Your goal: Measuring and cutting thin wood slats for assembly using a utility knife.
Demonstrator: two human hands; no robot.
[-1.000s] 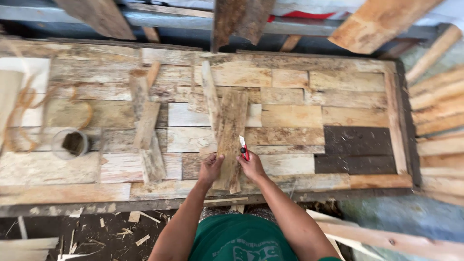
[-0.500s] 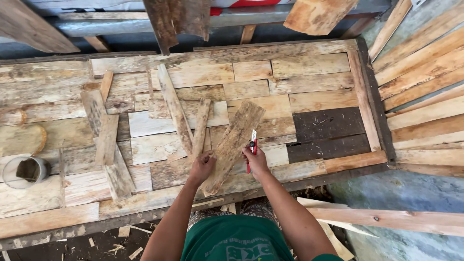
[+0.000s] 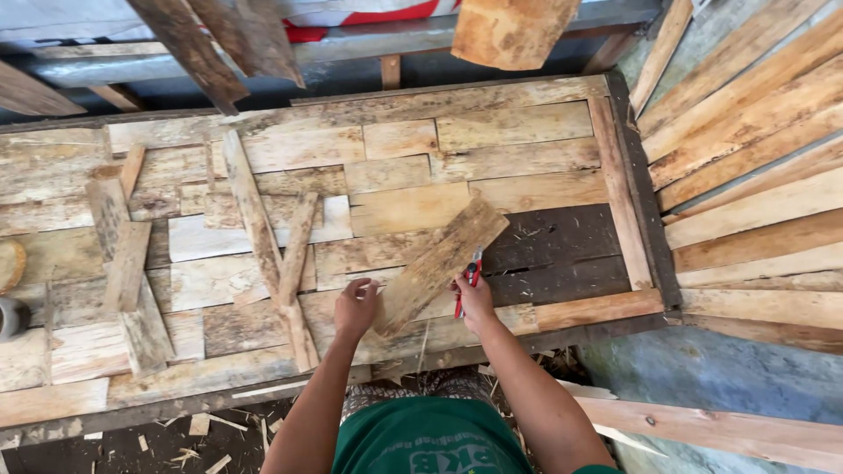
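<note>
- Looking down from the head camera, I see a workbench (image 3: 544,329) topped with patched pale and dark boards, its near edge just ahead of my body.
- At the far left edge sits a small round container (image 3: 7,316), only partly in view.
- Left of centre, several loose wood strips (image 3: 132,263) lie scattered on the top; two long slats (image 3: 263,237) cross each other just left of my hands.
- My left hand (image 3: 354,307) rests flat, fingers spread, at the near end of a short flat plank (image 3: 443,254); it presses on the wood rather than gripping it.
- The plank lies slanted on the bench near the front edge, its near end at my left hand, its far end pointing up and right over the dark boards.
- My right hand (image 3: 477,298) is closed around a red-handled tool (image 3: 467,281), held upright just beside the plank's right edge; I cannot tell what kind of tool it is.
- To the right, beyond the bench, long pale boards (image 3: 746,175) are stacked at a slant.
</note>
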